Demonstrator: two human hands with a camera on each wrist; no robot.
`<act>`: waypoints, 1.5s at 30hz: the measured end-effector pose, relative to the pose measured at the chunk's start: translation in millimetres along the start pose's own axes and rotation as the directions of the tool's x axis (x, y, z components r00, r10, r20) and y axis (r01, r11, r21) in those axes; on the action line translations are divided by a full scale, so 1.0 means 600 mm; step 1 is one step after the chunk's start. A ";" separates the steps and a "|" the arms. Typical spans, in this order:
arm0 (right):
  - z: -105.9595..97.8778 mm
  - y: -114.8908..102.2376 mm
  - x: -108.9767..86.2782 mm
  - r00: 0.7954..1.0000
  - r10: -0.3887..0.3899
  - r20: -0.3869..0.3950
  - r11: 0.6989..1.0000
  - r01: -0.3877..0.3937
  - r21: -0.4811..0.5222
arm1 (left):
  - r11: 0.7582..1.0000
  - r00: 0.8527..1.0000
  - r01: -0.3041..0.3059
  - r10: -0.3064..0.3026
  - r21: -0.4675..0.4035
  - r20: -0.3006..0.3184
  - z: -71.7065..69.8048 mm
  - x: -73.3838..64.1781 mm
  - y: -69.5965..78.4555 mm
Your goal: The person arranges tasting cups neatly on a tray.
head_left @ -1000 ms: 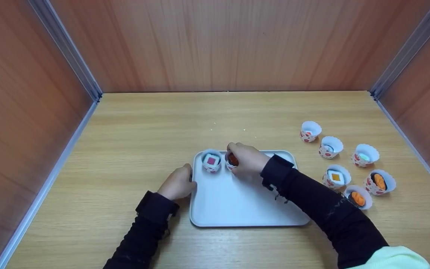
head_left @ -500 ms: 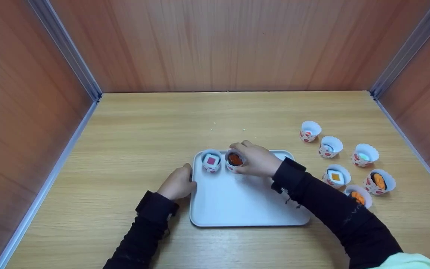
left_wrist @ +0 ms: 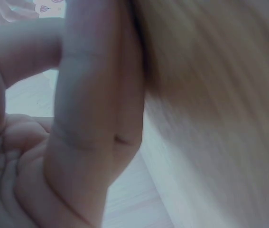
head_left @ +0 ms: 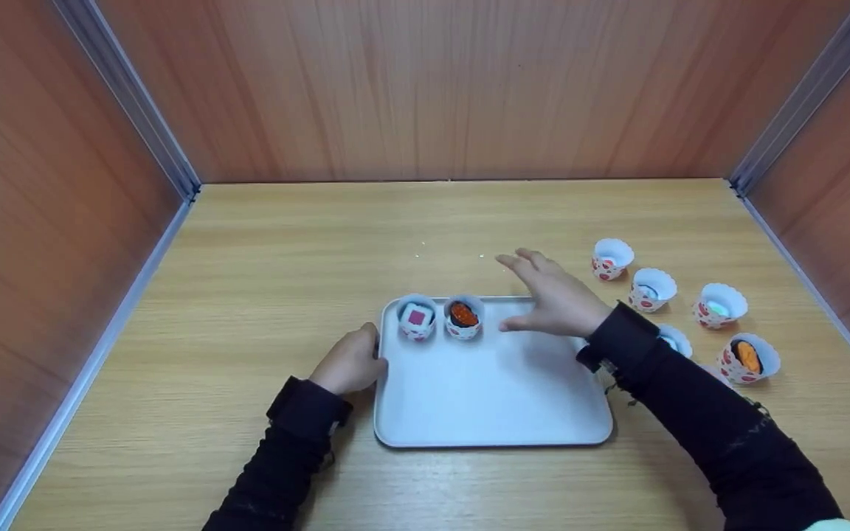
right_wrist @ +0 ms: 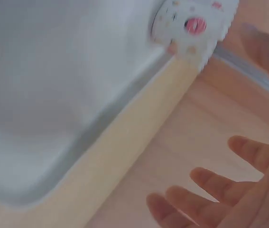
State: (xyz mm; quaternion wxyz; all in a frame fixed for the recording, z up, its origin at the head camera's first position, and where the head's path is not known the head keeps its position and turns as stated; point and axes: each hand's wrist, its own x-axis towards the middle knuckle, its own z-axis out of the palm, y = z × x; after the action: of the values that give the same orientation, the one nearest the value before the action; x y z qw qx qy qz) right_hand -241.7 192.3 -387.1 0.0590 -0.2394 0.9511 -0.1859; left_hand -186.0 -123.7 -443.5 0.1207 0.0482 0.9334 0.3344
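Observation:
A white rectangular tray [head_left: 491,402] lies on the table, its left rim gripped by my left hand [head_left: 350,363]. At the tray's back left stand two patterned paper cups side by side. The left paper cup [head_left: 417,330] holds a white square piece with a pink centre; the right paper cup [head_left: 462,330] holds a dark piece topped with glossy orange-red. Over the tray's back right, my right hand [head_left: 562,301] is spread and holds nothing. In the right wrist view its fingers [right_wrist: 219,192] are apart from the patterned cup [right_wrist: 193,26] at the tray's edge. The left wrist view shows blurred fingers [left_wrist: 89,104] up close.
Several more patterned cups stand right of the tray, including a back cup [head_left: 612,258], a middle cup [head_left: 652,289], a cup with something pale green [head_left: 720,305] and one with an orange-topped piece [head_left: 748,359]. My right sleeve partly covers two others. Wooden panels [head_left: 454,88] enclose the table.
My right hand has let go of the cup with the orange-red topping and moved right, its fingers spreading. That cup stays on the tray. My left hand has kept its place on the rim.

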 end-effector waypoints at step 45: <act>-0.057 0.215 0.028 0.899 0.434 0.056 0.901 -0.433 -0.017 | 1.000 1.000 0.001 -0.001 -0.015 0.010 0.001 -0.003 0.002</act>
State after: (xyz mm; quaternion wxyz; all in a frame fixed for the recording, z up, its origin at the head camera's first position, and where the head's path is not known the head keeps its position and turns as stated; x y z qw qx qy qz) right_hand -319.3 300.7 -405.2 0.1261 -0.0272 0.9788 -0.1591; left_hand -184.0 -122.7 -442.8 0.1259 0.0484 0.9302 0.3412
